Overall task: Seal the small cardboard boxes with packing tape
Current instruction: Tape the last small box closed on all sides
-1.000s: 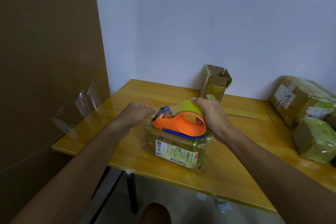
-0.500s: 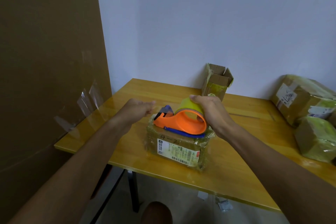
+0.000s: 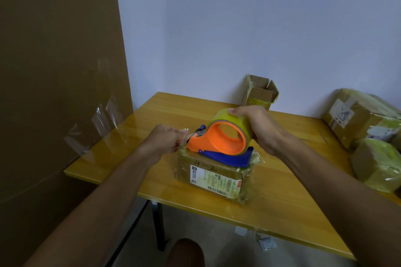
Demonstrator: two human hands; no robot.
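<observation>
Right hand (image 3: 259, 128) grips orange plastic tape dispenser (image 3: 219, 140) w/ yellowish roll; left fingers (image 3: 181, 134) pinch clear tape end (sticky, floppy) over taped brown cardboard box (image 3: 213, 176), prob light

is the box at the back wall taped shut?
No, the small box against the wall stands with its top flaps open.

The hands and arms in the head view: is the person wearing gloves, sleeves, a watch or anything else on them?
Nothing shows on them. The left hand and right hand are bare, with no gloves, rings or markings visible. Both forearms are uncovered all the way to the picture's lower edge: no sleeves, watch or wristband appear.
</observation>
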